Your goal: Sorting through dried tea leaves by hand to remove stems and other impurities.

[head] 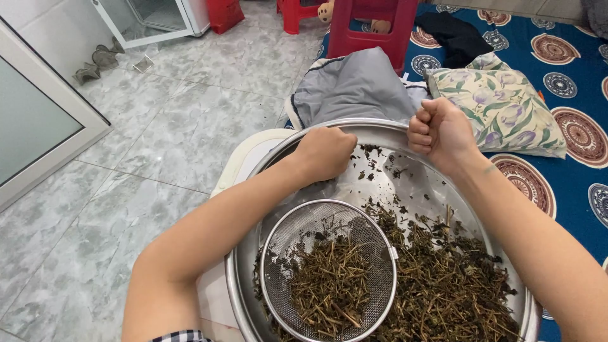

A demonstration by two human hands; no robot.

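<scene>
Steel basin (380, 124) far rim, both hands (326, 152) (438, 133) fisted there.

Large round steel basin (250, 304) – bright silver, mirror sheen on the rim. Inside it, at 6 o'clock, a round wire-mesh sieve (297, 221), silver-grey, fine grid pattern. Dried herb stems and leaves (443, 285) in both – olive-brown to near black. Clear plastic sheet (405, 183) at the basin's 12 o'clock, glossy, flecked dark. Folded grey cloth (354, 85) beyond it, plain. At 2 o'clock, cream cushion (506, 107) with lilac flowers and green leaves. Mat (570, 57) royal blue, maroon-and-white round medallions. Plastic stool (370, 28) at 12 o'clock, red. Floor tiles (145, 145) pale grey, marbled white veining. Sleeve cuff (183, 336) at 7 o'clock – black-and-white check.
</scene>
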